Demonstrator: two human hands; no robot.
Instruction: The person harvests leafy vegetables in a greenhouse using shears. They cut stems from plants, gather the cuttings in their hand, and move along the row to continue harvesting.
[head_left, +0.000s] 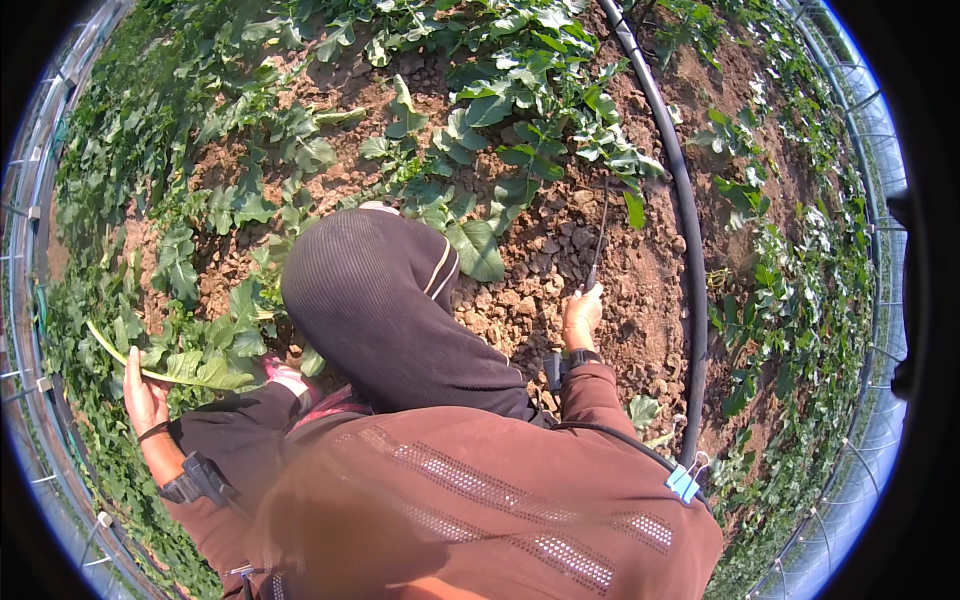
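Observation:
My left hand is at the far left with its fingers upright. A lobed green leaf with a long pale stalk lies across it, by the thumb; whether the fingers grip it is hard to tell. My right hand is closed around the dark handle of a thin tool, whose narrow shaft points away from me over cloddy soil. Its tip is near a leafy green plant, and a single leaf hangs just right of the shaft. The tool's exact kind cannot be told.
A black hose or pipe runs lengthwise to the right of my right hand. Leafy crop rows grow on both sides. My bent knee is between my hands. Greenhouse framing with plastic film borders the plot.

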